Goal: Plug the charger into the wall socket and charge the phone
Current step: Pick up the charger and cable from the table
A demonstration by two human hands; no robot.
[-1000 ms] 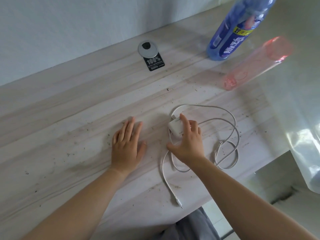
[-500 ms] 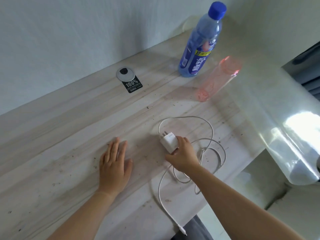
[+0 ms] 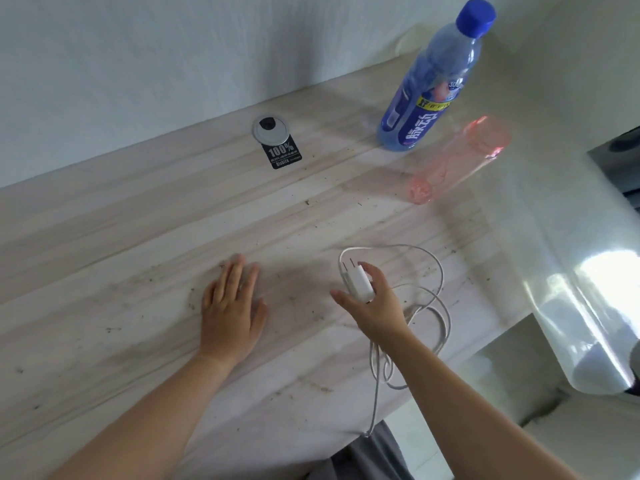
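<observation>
Right hand (image 3: 372,303), lower centre of frame, pinching white charger (image 3: 360,284) — prongs up, off the table (image 3: 104,271); cable (image 3: 440,289) looping right. Left hand (image 3: 232,306) spread flat, centre-left — gripping nothing.

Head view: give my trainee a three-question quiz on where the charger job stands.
1. True or false: the left hand lies flat on the desk.
2. What does the right hand hold?
A) the blue bottle
B) the white charger
C) the pink cup
3. Fill in: the charger's prongs point ____ the person.

Key
1. True.
2. B; its white cable trails in loops on the desk.
3. Away from. No wall socket or phone shows in this view.
</observation>
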